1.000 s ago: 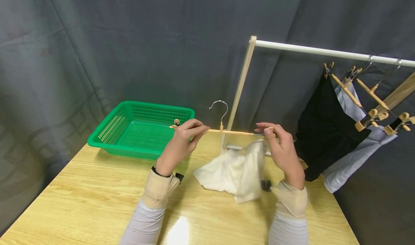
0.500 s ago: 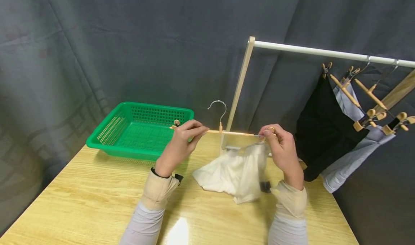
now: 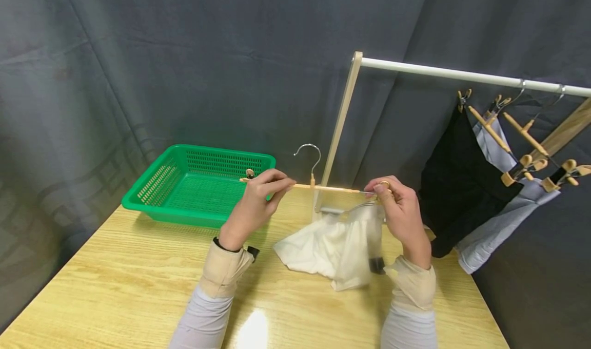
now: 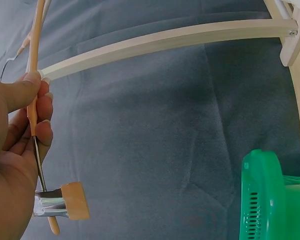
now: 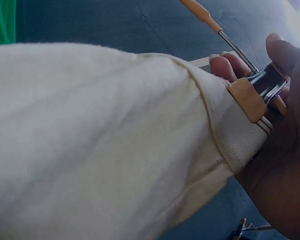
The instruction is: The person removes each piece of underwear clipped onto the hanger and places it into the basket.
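Note:
A clip hanger (image 3: 339, 189) with a wooden bar and metal hook is held level above the table. My left hand (image 3: 258, 197) pinches its bar left of the hook, between thumb and fingers. Beyond that hand, the hanger's left clip (image 4: 76, 201) has no cloth in it. At the other end, my right hand (image 3: 402, 208) grips the right clip (image 5: 249, 99) with thumb and fingers. That clip sits over the waistband corner of an off-white garment (image 3: 330, 246). From there the garment slopes down to the left, its lower part low over the table.
A green basket (image 3: 200, 218) stands at the table's back left. Behind the right hand rises a clothes rack (image 3: 342, 118) with a white rail. Black shorts (image 3: 454, 185) and a light grey-blue garment (image 3: 491, 231) hang from clip hangers at its right. A grey curtain (image 3: 221, 66) backs everything.
The right hand's fingertips, spread a second ago, have curled in around the clip. The left hand keeps its pinch on the bar. The garment has hardly moved.

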Tool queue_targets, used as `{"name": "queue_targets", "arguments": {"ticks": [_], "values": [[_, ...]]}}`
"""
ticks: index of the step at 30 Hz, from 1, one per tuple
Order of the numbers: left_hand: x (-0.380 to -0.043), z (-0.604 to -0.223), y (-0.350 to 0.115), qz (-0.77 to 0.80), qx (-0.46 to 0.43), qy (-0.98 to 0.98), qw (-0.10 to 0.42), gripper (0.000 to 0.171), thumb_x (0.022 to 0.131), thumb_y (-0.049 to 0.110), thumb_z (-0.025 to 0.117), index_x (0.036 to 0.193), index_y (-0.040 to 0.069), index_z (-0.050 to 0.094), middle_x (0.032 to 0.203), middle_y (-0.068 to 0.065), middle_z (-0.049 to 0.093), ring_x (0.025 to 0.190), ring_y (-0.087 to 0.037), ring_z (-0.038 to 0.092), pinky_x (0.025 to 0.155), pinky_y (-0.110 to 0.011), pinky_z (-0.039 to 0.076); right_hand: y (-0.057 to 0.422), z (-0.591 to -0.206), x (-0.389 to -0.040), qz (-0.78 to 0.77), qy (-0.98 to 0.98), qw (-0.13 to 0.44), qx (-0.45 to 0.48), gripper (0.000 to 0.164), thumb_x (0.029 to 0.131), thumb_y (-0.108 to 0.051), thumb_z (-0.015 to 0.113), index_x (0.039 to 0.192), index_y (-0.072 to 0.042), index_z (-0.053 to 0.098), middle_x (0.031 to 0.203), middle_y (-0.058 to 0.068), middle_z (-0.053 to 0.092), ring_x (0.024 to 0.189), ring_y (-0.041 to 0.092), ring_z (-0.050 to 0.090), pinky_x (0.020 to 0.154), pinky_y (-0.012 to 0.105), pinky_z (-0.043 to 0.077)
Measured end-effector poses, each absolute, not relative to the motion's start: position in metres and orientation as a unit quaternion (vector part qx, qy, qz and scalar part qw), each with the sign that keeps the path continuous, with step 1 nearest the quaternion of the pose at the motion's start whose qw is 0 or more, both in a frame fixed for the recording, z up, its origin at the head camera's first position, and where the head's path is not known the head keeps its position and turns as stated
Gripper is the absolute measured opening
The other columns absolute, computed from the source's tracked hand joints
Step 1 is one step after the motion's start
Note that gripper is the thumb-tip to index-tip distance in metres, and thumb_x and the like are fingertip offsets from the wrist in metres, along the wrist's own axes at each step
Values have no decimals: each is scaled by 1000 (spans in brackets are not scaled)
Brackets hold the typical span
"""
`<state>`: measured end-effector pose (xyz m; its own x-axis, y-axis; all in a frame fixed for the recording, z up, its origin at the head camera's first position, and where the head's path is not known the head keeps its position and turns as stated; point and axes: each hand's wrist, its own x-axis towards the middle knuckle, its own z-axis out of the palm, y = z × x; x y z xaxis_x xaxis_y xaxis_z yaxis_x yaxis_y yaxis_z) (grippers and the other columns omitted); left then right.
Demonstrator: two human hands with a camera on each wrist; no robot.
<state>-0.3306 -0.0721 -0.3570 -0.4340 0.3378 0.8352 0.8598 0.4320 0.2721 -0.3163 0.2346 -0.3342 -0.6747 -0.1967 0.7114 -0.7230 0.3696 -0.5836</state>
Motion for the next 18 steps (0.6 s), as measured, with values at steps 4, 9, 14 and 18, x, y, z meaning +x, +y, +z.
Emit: {"name": "queue_targets", "arguments": {"ticks": [4, 9, 14, 18], "values": [[-331, -357, -73, -361, -389, -767, 361, 17, 87, 3, 62, 102, 5, 72, 97, -5, 61, 76, -12, 54, 58, -20, 42, 235, -335, -317, 470, -787, 274, 292, 23, 97, -7, 47, 86, -3, 67, 83, 7, 61, 77, 14, 55, 65, 21, 41], [-330, -358, -73, -364, -390, -767, 356, 18, 88, 3, 62, 102, 5, 72, 98, -5, 61, 77, -12, 54, 58, -20, 42, 235, -335, -317, 467, -787, 279, 290, 23, 96, -6, 49, 82, -2, 66, 80, 9, 61, 76, 17, 52, 65, 21, 41], [-330, -358, -73, -365, -391, -766, 356, 18, 88, 4, 62, 103, 6, 71, 98, -5, 61, 77, -12, 53, 58, -20, 42, 234, -335, -316, 466, -787, 278, 295, 22, 96, -7, 49, 84, -1, 65, 79, 8, 61, 74, 19, 52, 65, 22, 41], [-331, -359, -72, -365, -391, -764, 360, 19, 88, 3, 62, 103, 6, 72, 98, -5, 61, 76, -12, 52, 58, -19, 41, 234, -335, -317, 472, -791, 258, 291, 19, 98, -8, 47, 88, -2, 62, 81, 8, 61, 77, 15, 56, 66, 22, 42]]}}
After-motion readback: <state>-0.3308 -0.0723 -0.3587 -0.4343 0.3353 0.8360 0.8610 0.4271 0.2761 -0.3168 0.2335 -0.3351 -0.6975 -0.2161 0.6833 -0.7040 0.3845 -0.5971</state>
